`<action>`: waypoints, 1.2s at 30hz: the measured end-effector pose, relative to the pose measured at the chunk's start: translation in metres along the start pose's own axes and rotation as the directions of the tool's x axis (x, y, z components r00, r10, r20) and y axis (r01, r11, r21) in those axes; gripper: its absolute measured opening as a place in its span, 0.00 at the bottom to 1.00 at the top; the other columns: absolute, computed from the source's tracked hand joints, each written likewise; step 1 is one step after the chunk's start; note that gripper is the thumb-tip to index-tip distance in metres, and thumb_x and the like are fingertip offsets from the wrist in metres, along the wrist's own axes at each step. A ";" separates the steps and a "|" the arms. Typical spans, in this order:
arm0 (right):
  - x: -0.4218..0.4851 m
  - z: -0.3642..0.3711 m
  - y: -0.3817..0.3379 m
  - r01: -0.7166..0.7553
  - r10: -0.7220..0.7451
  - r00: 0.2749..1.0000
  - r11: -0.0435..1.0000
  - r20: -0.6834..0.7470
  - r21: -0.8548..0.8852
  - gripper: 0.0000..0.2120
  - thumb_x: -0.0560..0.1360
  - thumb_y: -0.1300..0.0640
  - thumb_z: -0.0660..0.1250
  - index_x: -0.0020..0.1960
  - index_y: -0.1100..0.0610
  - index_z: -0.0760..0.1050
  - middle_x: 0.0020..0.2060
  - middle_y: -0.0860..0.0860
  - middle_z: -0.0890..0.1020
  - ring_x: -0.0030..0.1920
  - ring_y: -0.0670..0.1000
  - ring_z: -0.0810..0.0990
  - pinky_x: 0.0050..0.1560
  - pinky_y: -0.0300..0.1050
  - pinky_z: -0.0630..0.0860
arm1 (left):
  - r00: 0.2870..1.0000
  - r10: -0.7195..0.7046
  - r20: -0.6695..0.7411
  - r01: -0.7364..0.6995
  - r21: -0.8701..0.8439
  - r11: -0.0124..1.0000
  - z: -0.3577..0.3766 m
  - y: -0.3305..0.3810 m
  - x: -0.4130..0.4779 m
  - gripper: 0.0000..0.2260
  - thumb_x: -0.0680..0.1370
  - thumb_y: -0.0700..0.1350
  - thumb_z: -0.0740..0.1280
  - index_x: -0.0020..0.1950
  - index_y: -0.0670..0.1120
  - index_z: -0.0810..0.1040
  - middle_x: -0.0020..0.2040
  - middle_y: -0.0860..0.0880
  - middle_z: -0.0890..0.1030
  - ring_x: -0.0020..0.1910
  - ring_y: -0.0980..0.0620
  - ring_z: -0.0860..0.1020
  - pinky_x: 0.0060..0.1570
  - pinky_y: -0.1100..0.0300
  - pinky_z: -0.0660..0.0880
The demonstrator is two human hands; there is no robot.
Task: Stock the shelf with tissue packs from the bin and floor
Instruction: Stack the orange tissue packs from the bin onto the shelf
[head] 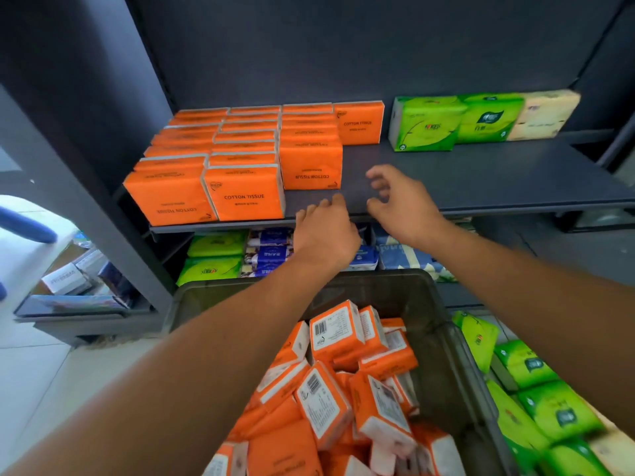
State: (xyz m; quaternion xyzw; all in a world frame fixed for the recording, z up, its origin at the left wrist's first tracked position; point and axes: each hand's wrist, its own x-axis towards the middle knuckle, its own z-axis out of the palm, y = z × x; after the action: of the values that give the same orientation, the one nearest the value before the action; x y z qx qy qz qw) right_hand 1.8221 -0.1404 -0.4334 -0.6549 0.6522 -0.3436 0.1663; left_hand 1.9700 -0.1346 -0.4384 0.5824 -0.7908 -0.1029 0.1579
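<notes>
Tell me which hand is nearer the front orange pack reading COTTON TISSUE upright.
Left. The left hand is at the shelf edge just right of the orange pack; the right hand is farther right.

Two hands (326, 235) (407, 204), two forearms (240, 338) (515, 286), one grey bin (395, 290)

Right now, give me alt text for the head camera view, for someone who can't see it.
A person's empty left hand and right hand reach over the bare front of a dark shelf, beside rows of orange tissue packs. Green packs stand at the shelf's back right; below, a grey bin holds loose orange packs.
</notes>
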 end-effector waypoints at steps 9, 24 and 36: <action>-0.091 0.001 0.007 -0.014 0.040 0.990 0.983 0.138 -0.184 0.18 0.76 0.59 0.67 0.66 0.53 0.75 0.61 0.52 0.80 0.62 0.52 0.78 0.61 0.47 0.74 | 0.991 -0.002 0.130 -0.020 0.169 0.985 -0.005 -0.015 -0.080 0.13 0.80 0.45 0.60 0.63 0.44 0.75 0.61 0.42 0.76 0.59 0.40 0.75 0.54 0.48 0.72; -0.217 0.058 0.008 0.053 0.277 0.753 0.879 0.596 -0.475 0.28 0.73 0.35 0.67 0.67 0.47 0.68 0.61 0.47 0.78 0.55 0.49 0.79 0.47 0.45 0.74 | 0.926 -0.179 0.331 0.148 0.116 0.982 0.018 -0.066 -0.169 0.15 0.79 0.47 0.61 0.64 0.48 0.77 0.61 0.46 0.78 0.60 0.44 0.76 0.58 0.51 0.74; -0.241 0.096 0.031 -0.011 0.281 0.812 0.883 0.511 -0.468 0.26 0.75 0.44 0.69 0.69 0.46 0.61 0.62 0.48 0.78 0.58 0.51 0.80 0.55 0.49 0.79 | 0.921 -0.205 0.332 0.211 0.018 0.977 0.039 -0.070 -0.177 0.13 0.82 0.47 0.60 0.65 0.49 0.77 0.60 0.49 0.79 0.52 0.52 0.77 0.45 0.59 0.74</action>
State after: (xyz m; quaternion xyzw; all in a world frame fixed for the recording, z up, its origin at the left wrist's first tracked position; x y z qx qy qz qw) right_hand 1.8842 0.0677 -0.5784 -0.6933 0.6837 0.0383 0.2247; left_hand 2.0657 0.0124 -0.5218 0.6360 -0.7386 -0.2230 0.0159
